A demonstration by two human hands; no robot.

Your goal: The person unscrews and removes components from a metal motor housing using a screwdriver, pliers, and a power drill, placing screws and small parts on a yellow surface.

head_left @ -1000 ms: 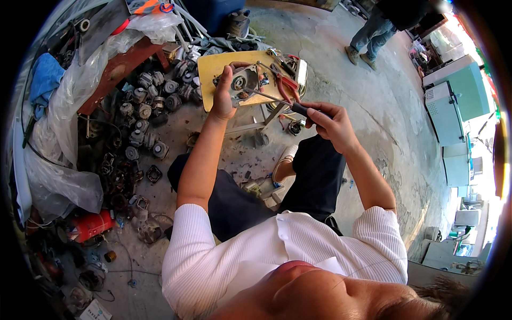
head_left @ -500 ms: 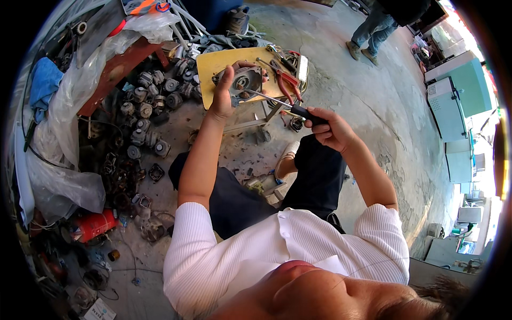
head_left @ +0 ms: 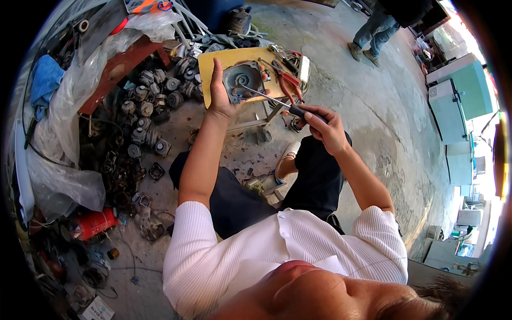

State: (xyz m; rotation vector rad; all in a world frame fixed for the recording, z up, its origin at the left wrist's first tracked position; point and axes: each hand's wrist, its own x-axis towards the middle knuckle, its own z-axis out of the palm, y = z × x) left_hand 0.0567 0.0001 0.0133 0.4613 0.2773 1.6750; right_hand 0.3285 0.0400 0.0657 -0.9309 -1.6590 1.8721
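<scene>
My left hand (head_left: 220, 97) is wrapped round the edge of a square grey metal motor end cover (head_left: 252, 72), its thumb pointing up. The hollow inner side with a round central seat faces me. In my right hand (head_left: 326, 128) is a screwdriver (head_left: 278, 101) with a black handle and a long thin shaft. Its tip reaches into the lower part of the cover; whether it touches the metal I cannot tell. Just beyond lies a yellow stool top (head_left: 207, 63), bearing red-handled pliers (head_left: 289, 82) near its right side.
Many small electric motors (head_left: 146, 109) are heaped on the floor to the left, beside clear plastic sheeting (head_left: 64, 176). A red cylinder (head_left: 95, 224) lies lower left. Someone in jeans (head_left: 376, 37) stands at the far right. Pale green cabinets (head_left: 464, 98) line the right side.
My left hand has turned the motor cover so its hollow side faces me more fully. My right hand and the screwdriver have shifted slightly left.
</scene>
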